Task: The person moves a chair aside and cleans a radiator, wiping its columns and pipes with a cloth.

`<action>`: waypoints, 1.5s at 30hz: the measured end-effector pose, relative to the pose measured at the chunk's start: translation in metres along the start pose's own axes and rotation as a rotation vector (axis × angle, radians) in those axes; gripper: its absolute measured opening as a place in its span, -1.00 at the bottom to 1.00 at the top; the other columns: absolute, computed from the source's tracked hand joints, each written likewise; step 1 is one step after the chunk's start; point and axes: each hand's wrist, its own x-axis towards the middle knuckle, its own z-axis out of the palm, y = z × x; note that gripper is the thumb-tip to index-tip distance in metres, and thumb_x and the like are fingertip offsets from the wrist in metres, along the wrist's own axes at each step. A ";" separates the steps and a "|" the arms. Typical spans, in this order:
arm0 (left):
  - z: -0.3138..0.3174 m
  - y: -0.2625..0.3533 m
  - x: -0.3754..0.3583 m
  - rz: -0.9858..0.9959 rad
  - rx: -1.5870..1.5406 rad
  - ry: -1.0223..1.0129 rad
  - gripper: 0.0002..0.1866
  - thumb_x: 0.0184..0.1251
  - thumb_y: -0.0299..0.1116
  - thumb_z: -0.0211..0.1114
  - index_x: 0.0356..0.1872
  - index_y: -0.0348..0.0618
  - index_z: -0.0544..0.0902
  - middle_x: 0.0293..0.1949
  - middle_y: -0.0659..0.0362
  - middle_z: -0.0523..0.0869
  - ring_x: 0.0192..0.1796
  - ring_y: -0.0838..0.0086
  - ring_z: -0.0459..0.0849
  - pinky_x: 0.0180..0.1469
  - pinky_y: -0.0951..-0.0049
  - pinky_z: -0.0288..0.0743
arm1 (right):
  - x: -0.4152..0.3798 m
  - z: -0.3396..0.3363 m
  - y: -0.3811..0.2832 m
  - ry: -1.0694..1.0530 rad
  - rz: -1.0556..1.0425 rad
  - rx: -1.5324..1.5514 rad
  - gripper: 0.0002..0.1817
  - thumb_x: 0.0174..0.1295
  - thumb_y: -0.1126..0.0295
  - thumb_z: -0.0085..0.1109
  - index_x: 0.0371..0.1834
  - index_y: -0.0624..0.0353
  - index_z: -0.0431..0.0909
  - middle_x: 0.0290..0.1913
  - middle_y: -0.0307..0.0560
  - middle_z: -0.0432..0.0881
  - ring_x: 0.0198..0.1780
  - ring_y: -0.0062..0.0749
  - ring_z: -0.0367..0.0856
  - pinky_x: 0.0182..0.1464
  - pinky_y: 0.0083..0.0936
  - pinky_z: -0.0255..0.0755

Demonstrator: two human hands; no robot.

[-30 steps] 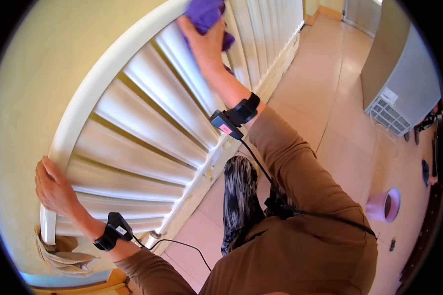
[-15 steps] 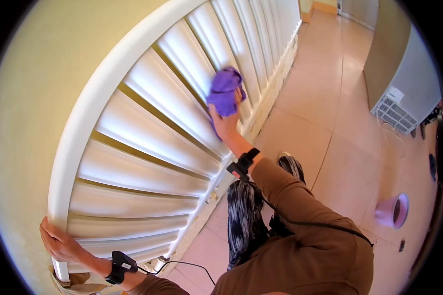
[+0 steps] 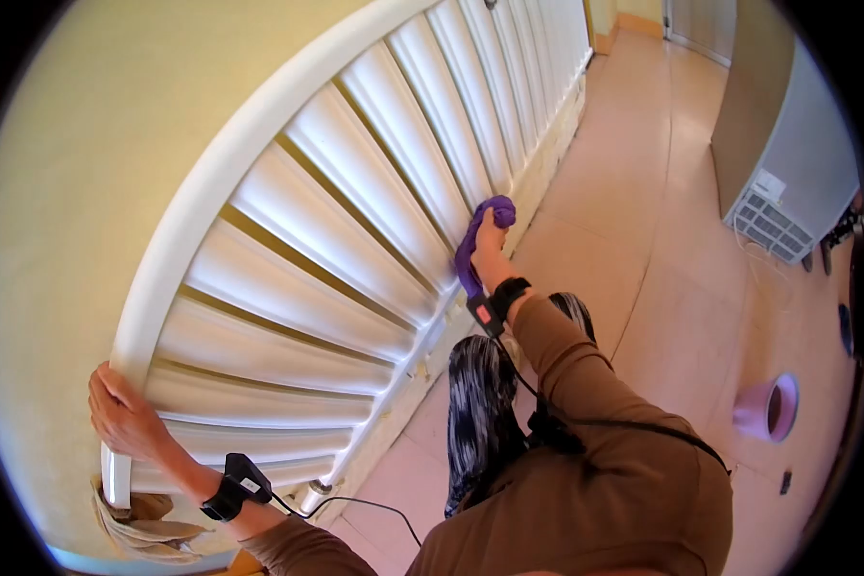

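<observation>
A white radiator with broad vertical fins stands along the wall, curved by the wide lens. My right hand is closed on a bunched purple cloth, low on the fins near the radiator's bottom edge. Part of the cloth hangs down toward my wrist. Over at the near end, my left hand grips the radiator's top rail, with its fingers curled over the outer side. Both wrists wear black straps with small boxes and cables.
A pink bucket stands on the tiled floor to the right. Beyond it is a grey appliance with a vented lower panel. Crumpled brownish material lies below the radiator's near end. A door shows at the back.
My right hand has moved down the fins with the purple cloth, from mid-height to near the bottom edge. My left hand has shifted a little farther along the top rail.
</observation>
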 end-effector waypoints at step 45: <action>0.007 -0.018 0.000 -0.021 0.046 0.011 -0.60 0.53 -0.05 -0.16 -0.09 -0.01 0.63 -0.12 0.20 0.69 -0.06 0.20 0.62 -0.05 0.28 0.45 | 0.079 0.037 -0.255 -0.240 -0.111 -0.241 -0.24 0.07 0.10 0.06 0.36 0.22 0.21 0.37 0.30 0.23 0.36 0.25 0.22 0.38 -0.11 0.17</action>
